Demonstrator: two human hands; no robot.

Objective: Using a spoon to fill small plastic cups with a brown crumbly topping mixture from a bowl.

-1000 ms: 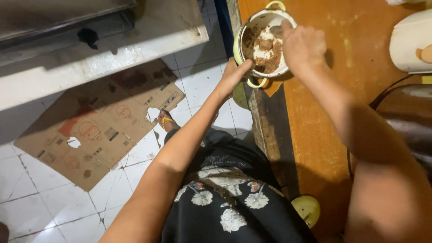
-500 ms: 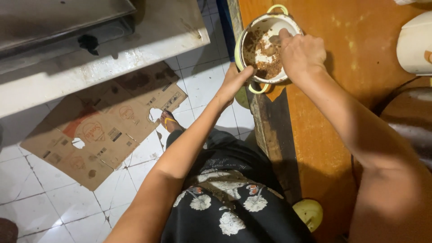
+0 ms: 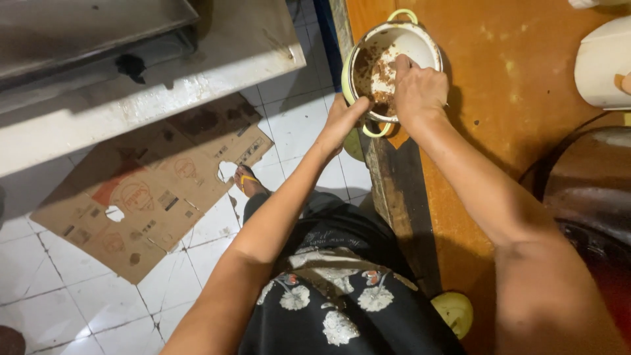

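The left hand [image 3: 340, 121] clasps the near wall of the small pot [image 3: 420, 41], fingers curled against its rim just above the yellow-green side handle [image 3: 376, 130]. The right hand [image 3: 419, 92] is down inside the pot, fingers bunched in the brown, crumbly residue [image 3: 374, 75] smeared over the white inner wall; whether it grips anything there, one cannot tell. The pot sits at the near left edge of the orange wooden table [image 3: 519, 98]. A white appliance [image 3: 601, 62] stands well apart at the right. On the tiled floor [image 3: 39, 289] lies flattened cardboard [image 3: 151, 190].
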